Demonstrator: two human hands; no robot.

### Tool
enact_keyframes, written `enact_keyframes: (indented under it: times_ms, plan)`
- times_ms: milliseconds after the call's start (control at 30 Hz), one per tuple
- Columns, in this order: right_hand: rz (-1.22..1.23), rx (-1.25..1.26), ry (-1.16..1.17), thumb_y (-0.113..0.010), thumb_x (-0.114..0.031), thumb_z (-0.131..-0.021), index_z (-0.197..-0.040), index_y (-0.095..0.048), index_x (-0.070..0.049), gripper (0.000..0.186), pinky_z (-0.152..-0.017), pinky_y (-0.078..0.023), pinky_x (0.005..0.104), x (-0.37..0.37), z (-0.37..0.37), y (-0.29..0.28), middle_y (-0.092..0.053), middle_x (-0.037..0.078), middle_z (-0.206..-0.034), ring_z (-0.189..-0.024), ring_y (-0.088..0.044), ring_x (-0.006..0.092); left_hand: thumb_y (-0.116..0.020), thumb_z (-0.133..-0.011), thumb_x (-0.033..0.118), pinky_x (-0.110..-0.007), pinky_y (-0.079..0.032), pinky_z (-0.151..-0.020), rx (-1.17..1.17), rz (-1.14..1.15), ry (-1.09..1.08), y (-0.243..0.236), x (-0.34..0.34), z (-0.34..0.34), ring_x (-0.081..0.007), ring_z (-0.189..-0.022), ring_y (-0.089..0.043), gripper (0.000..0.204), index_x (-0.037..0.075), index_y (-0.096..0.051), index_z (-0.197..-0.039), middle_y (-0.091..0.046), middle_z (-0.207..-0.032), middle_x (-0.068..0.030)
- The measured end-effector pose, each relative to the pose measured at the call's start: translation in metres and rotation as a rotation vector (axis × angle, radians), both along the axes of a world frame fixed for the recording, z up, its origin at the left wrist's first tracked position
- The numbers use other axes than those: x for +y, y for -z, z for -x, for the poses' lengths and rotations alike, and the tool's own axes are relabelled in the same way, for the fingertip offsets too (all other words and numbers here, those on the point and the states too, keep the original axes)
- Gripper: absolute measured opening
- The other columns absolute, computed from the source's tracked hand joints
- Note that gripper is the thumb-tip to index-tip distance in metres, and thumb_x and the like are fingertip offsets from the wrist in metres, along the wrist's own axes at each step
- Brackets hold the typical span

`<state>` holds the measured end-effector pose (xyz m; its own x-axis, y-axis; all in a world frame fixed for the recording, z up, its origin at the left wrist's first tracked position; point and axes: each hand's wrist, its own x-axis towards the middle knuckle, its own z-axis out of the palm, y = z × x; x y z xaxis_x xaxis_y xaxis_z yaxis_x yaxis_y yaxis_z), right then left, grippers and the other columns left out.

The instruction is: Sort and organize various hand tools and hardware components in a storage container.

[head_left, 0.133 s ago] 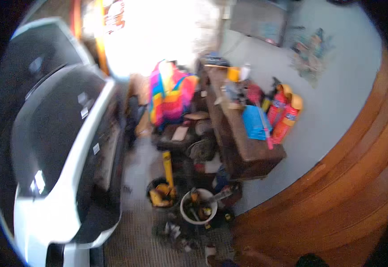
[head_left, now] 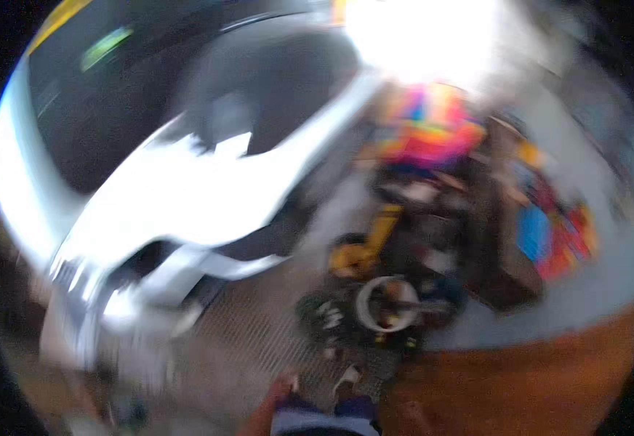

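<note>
Passable for the left hand [head_left: 288, 384] over the patterned floor [head_left: 244, 327], between white car [head_left: 186, 196] and dark clutter [head_left: 328, 316]. Blocked leftward by the car, ahead by the clutter, white bucket [head_left: 361, 309] and yellow tool [head_left: 381, 231]; farther right, by a brown bench [head_left: 510, 280]. Too blurred to judge smaller gaps.

Head view, strongly motion-blurred. Your left hand [head_left: 284, 385] hangs low near the bottom edge, over the textured floor [head_left: 248, 330]; finger detail unreadable. Ahead of you: white bucket [head_left: 361, 302], contents indistinct, with a yellow object [head_left: 351, 260] just beside it. White car [head_left: 186, 200] to your left. Dark bench [head_left: 515, 285] at right bears a blue box [head_left: 533, 234] and red containers [head_left: 568, 245].
</note>
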<state>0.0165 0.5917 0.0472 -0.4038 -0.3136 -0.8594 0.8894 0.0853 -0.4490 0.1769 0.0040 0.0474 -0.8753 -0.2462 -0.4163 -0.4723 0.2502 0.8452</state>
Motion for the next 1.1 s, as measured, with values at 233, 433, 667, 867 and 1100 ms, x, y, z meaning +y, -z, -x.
enact_keyframes:
  times_ms: [233,433,667,867,1100]
  plan:
    - [0.485,-0.581,-0.545,-0.067,-0.025,-0.091,-0.096,-0.059,0.000,0.027,-0.061,-0.054,0.0384,-0.348,0.081,-0.037,-0.061,0.013,-0.086,-0.067,-0.062,0.0269,-0.054,-0.086,0.038,-0.050,-0.048,-0.089,-0.458,0.134,-0.445,-0.062,-0.093,-0.083,-0.0412,-0.107,-0.059,0.048,0.005,-0.062,-0.120,-0.063,-0.113,-0.0242]
    - [0.955,-0.825,-0.959,-0.066,-0.021,-0.091,-0.092,-0.059,0.000,0.022,-0.057,-0.053,0.0374,-0.395,0.132,-0.076,-0.061,0.011,-0.080,-0.061,-0.059,0.0249,-0.053,-0.087,0.036,-0.050,-0.050,-0.086,-0.468,-0.086,-1.074,-0.095,-0.027,-0.208,-0.0406,-0.098,-0.063,0.045,0.006,-0.063,-0.118,-0.067,-0.104,-0.0228]
    - [-0.080,0.418,-1.171,-0.063,-0.014,-0.090,-0.086,-0.060,0.000,0.015,-0.039,-0.040,0.0342,-0.402,0.223,-0.082,-0.054,0.006,-0.062,-0.044,-0.048,0.0159,-0.060,-0.083,0.040,-0.049,-0.051,-0.076,-0.460,-0.282,-1.229,-0.091,0.120,-0.272,-0.0374,-0.085,-0.066,0.040,0.004,-0.071,-0.099,-0.068,-0.094,-0.0218]
    - [-0.189,0.549,-1.682,-0.064,-0.018,-0.088,-0.088,-0.065,-0.004,0.015,-0.048,-0.042,0.0311,-0.501,0.078,-0.113,-0.051,0.002,-0.059,-0.050,-0.050,0.0164,-0.059,-0.083,0.038,-0.046,-0.048,-0.062,-0.228,-0.411,-1.611,-0.056,0.228,-0.330,-0.0332,-0.064,-0.063,0.037,0.003,-0.070,-0.082,-0.067,-0.074,-0.0182]
    - [0.213,0.750,-1.983,-0.069,-0.023,-0.086,-0.099,-0.067,-0.001,0.026,-0.064,-0.051,0.0343,-0.606,-0.053,-0.088,-0.066,0.007,-0.077,-0.070,-0.063,0.0161,-0.063,-0.079,0.024,-0.046,-0.048,-0.069,-0.265,0.013,-1.755,-0.031,0.115,-0.402,-0.0348,-0.079,-0.065,0.023,0.004,-0.069,-0.085,-0.068,-0.086,-0.0202]
